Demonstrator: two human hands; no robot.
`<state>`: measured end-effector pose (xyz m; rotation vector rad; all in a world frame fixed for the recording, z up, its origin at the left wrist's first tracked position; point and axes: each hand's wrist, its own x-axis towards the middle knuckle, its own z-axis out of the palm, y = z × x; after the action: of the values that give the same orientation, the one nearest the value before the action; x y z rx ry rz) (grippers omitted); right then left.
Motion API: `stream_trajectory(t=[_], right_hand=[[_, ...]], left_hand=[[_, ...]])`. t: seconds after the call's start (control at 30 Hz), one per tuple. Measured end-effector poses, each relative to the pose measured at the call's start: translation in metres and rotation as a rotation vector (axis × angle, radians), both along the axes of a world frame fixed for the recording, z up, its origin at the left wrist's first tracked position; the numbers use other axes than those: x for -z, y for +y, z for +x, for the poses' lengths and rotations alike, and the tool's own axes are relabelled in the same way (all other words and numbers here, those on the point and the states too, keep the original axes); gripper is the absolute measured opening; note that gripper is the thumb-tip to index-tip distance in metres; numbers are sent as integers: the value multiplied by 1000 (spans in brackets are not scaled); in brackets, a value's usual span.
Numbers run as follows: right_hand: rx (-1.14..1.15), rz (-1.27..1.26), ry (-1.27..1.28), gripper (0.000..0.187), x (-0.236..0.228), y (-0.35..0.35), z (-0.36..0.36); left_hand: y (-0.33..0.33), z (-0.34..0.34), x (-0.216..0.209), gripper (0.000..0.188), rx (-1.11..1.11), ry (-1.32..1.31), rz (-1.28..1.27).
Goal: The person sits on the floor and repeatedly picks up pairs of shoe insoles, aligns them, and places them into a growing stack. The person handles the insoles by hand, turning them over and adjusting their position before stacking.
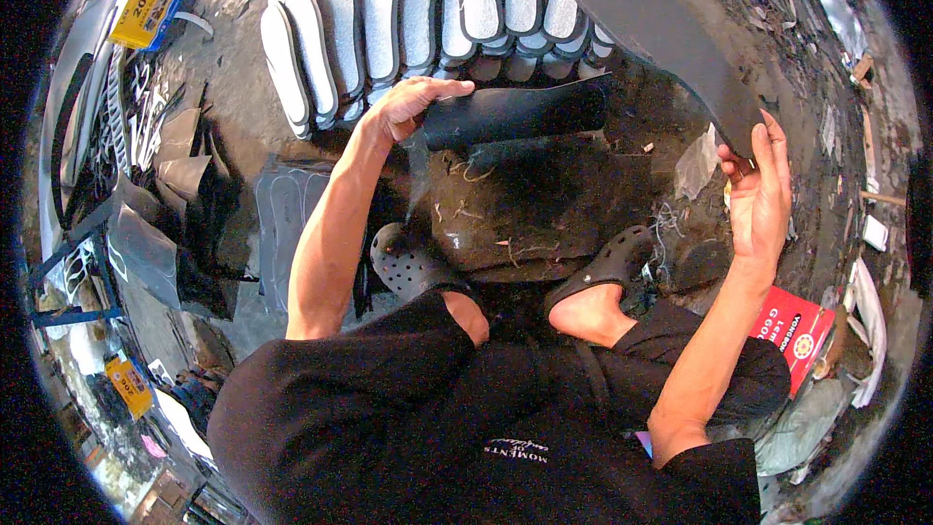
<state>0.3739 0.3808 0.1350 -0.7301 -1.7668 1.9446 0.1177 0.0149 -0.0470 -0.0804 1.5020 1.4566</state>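
My left hand grips the left end of a black curved sheet, thumb along its top edge. On the right, my right hand pinches one end of a dark grey shoe sole, which slants up and leftward over the rows of soles. Those pale, white-topped shoe soles stand in overlapping rows on the ground at the far side. The sheet's far end comes close to the lowest soles; whether it touches them I cannot tell.
Cut dark sheets and offcuts pile up on the left, beside a sheet with sole outlines. A yellow-blue box lies far left, a red box by my right knee. Scraps litter the ground around my black clogs.
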Motion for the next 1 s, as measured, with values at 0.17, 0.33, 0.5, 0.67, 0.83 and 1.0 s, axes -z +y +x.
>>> stream_trajectory(t=[0.17, 0.33, 0.5, 0.67, 0.83, 1.0], right_hand=[[-26, -33, 61, 48, 1, -3, -4], [-35, -47, 69, 50, 7, -5, -4], [-78, -50, -4, 50, 21, -14, -3], [-275, -197, -274, 46, 97, -33, 9], [-340, -172, -393, 46, 159, -88, 24], [-237, 296, -537, 28, 170, -97, 35]], left_hand=[[-5, -7, 7, 45, 48, -25, -7], [-4, 13, -6, 44, 51, 37, -11], [-19, 90, -22, 36, 176, 605, -175], [-34, 156, -21, 45, -94, 600, 67], [-36, 178, 0, 45, -622, 294, 110], [-34, 197, 8, 31, -626, 478, -195]])
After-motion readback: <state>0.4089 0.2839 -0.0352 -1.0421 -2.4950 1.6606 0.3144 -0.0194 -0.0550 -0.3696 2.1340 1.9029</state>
